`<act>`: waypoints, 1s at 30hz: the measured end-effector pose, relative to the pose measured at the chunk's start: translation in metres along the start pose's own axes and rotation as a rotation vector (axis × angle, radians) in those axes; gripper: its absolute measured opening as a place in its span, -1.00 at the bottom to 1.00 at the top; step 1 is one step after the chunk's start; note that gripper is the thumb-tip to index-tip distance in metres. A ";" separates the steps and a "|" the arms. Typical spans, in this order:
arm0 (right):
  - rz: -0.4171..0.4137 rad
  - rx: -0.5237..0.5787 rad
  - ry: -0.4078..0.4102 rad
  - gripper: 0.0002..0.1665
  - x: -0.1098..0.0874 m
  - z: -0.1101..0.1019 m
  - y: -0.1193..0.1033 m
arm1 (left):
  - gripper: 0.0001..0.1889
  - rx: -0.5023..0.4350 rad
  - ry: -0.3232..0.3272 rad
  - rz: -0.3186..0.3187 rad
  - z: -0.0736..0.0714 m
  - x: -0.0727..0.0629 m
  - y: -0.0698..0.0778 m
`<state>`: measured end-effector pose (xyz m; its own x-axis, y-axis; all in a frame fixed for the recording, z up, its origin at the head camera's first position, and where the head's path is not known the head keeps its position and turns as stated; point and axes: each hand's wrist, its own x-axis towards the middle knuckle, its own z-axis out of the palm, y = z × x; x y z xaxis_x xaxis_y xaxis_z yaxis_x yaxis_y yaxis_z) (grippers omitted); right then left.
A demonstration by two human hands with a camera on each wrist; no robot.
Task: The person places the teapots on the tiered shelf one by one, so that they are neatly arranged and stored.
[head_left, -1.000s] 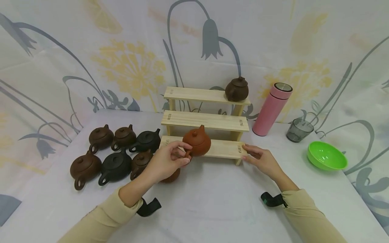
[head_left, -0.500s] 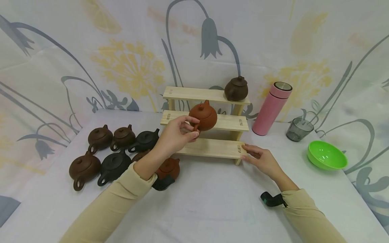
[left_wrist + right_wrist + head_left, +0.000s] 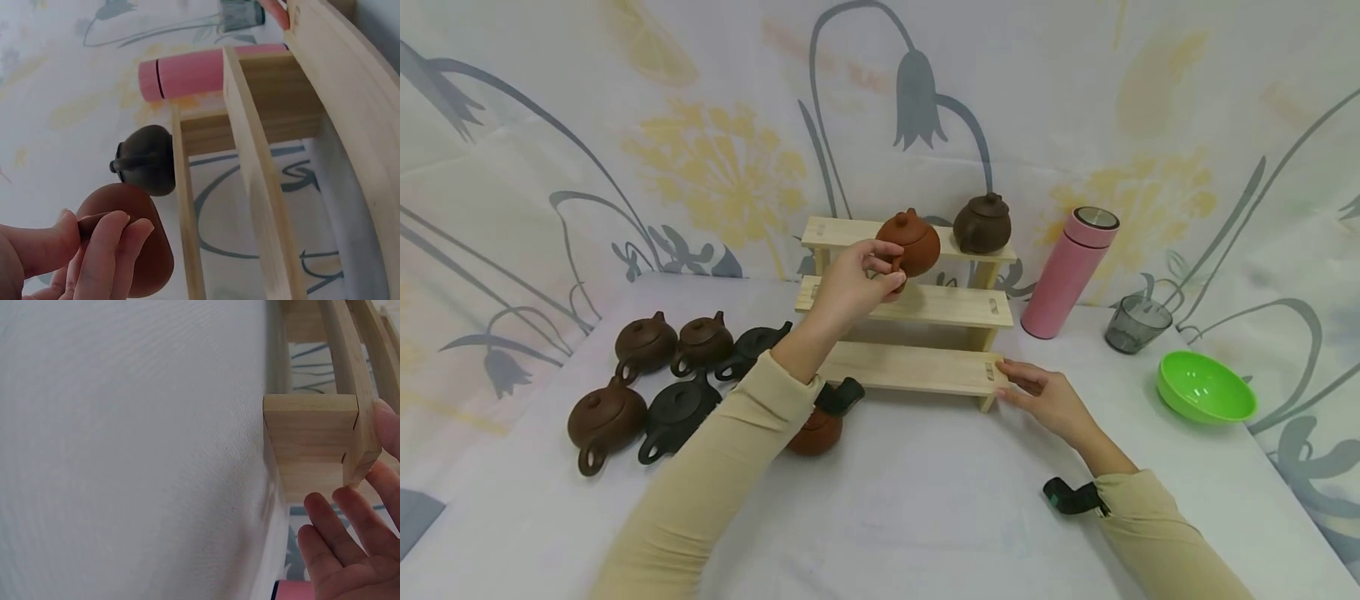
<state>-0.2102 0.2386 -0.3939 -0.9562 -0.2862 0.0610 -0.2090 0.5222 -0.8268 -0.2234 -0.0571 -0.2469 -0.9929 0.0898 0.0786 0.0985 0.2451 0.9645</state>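
An orange-brown clay teapot (image 3: pixel 916 243) is off the table, its handle pinched between thumb and fingers of my left hand (image 3: pixel 859 285). It hangs just in front of the top tier of the wooden step shelf (image 3: pixel 925 367). The left wrist view shows a narrow gap between the teapot's base (image 3: pixel 159 262) and the top board. On that tier's right end sits a dark brown teapot (image 3: pixel 982 225). My right hand (image 3: pixel 1047 402) grips the right end of the lowest board, thumb on top and index finger at the edge; its other fingers extend below, as the right wrist view shows.
Several brown and black teapots (image 3: pixel 606 417) stand at the left of the table, some partly behind my left sleeve, with another orange-brown teapot (image 3: pixel 814 435) in front. Right of the shelf are a pink thermos (image 3: pixel 1069 275), a grey transparent cup (image 3: pixel 1138 323) and a green bowl (image 3: pixel 1206 387).
My left hand has raised the orange-brown teapot from the lowest tier's height to the top tier's, slightly rightward and away from me. My right hand has stayed on the lowest board.
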 end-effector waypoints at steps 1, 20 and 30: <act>-0.001 0.002 0.001 -0.41 0.000 0.000 0.000 | -0.68 -0.005 0.004 -0.003 0.001 0.003 0.001; -0.008 0.014 -0.006 -0.40 0.000 0.000 0.001 | -0.70 0.086 0.101 -0.042 0.017 0.044 0.009; -0.008 0.020 -0.007 -0.40 0.000 -0.001 0.002 | -0.69 0.237 0.106 0.004 0.021 0.052 0.008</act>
<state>-0.2107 0.2406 -0.3955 -0.9532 -0.2955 0.0636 -0.2120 0.5037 -0.8375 -0.2727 -0.0306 -0.2404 -0.9927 -0.0073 0.1205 0.1033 0.4659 0.8788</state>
